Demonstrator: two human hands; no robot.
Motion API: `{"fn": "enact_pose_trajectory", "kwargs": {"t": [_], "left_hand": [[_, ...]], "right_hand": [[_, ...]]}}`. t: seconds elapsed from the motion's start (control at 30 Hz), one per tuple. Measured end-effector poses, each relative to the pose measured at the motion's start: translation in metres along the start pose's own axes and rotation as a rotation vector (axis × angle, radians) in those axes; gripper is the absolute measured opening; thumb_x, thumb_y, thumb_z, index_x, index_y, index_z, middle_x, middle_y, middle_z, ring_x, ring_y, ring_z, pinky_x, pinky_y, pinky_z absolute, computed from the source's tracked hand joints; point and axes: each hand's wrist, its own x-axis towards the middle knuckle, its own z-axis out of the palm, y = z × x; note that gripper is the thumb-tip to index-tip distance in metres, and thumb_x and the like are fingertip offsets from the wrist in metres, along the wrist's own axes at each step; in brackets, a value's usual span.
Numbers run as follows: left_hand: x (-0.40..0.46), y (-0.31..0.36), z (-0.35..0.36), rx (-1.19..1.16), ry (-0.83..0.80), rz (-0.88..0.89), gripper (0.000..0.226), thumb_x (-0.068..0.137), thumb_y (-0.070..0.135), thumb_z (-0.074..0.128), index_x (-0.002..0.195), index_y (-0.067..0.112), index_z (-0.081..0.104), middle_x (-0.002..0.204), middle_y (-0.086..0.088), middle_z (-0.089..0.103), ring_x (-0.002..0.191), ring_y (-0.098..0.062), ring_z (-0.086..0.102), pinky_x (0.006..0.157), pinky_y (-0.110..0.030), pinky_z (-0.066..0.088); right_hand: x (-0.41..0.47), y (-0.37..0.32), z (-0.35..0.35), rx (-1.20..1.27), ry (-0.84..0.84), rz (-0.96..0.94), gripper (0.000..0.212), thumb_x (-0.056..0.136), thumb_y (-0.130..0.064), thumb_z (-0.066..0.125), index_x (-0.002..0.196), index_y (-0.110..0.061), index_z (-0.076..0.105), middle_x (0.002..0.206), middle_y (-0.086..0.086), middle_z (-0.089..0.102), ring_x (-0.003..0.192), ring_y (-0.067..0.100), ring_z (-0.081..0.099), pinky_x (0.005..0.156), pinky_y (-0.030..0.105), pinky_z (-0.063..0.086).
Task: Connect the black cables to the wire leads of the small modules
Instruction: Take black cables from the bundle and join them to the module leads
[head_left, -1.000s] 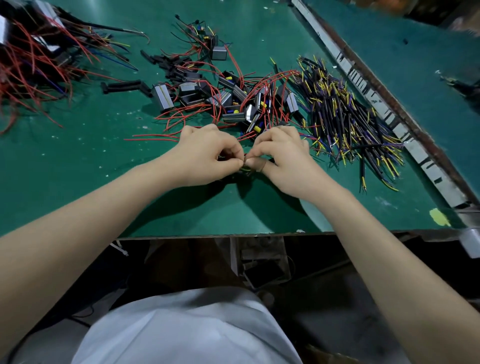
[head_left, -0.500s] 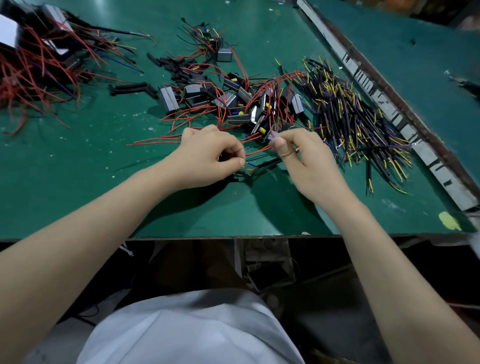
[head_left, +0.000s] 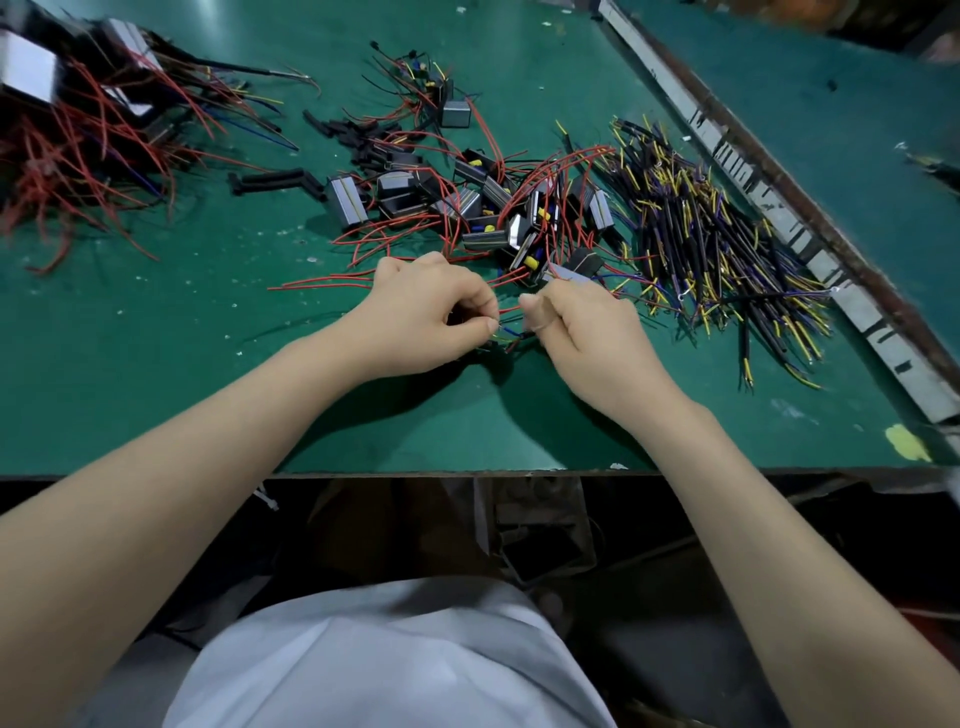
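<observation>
Pinching thin wire leads between them, the two hands meet just above the green counter, near its front edge. Left hand: fingers curled, thumb and forefinger pressed together on a blue lead and a bare wire tip. Right hand: fingers curled inward, thumb up, grip closed on the other end of the same small bundle; a short black cable end and red and yellow strands show in the gap between the hands. What sits inside the left palm is hidden.

Just behind the hands lies a heap of small modules, black and grey blocks with yellow tabs, their red leads looping out across the counter and touching the knuckles of both hands. To the right of that heap, a dense pile of black cables with yellow and purple tips fans out toward the counter's metal edge strip. Loose black sleeves lie left of the modules. At far left, a second tangle of red-wired units, blurred. A white garment fills the bottom of the view.
</observation>
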Motion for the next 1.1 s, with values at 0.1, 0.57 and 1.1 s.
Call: {"fn": "enact_pose_trajectory", "kwargs": {"t": [0.1, 0.57, 1.1], "left_hand": [[0.001, -0.001, 0.001, 0.012, 0.010, 0.010, 0.006, 0.090, 0.031, 0.056, 0.088, 0.030, 0.062, 0.091, 0.010, 0.063, 0.100, -0.014, 0.045, 0.090, -0.036, 0.023], [-0.004, 0.000, 0.002, -0.007, 0.062, 0.056, 0.013, 0.081, 0.043, 0.046, 0.081, 0.035, 0.055, 0.086, 0.010, 0.062, 0.095, -0.014, 0.046, 0.086, -0.036, 0.024], [-0.004, -0.002, 0.002, -0.029, 0.015, 0.047, 0.007, 0.091, 0.029, 0.055, 0.085, 0.031, 0.057, 0.083, 0.014, 0.056, 0.094, -0.013, 0.045, 0.091, -0.035, 0.023]], "right_hand": [[-0.002, 0.003, -0.002, 0.000, 0.023, 0.000, 0.026, 0.098, -0.037, 0.046, 0.106, -0.020, 0.065, 0.103, -0.005, 0.058, 0.108, 0.022, 0.046, 0.085, 0.040, 0.035], [0.010, -0.007, 0.003, 0.178, -0.258, 0.133, 0.024, 0.101, -0.030, 0.041, 0.104, -0.021, 0.063, 0.114, -0.005, 0.052, 0.124, 0.026, 0.033, 0.107, 0.045, 0.024], [-0.004, 0.004, -0.001, 0.026, 0.134, -0.169, 0.015, 0.093, -0.018, 0.059, 0.103, -0.014, 0.068, 0.104, 0.003, 0.062, 0.104, 0.031, 0.052, 0.085, 0.046, 0.040]]}}
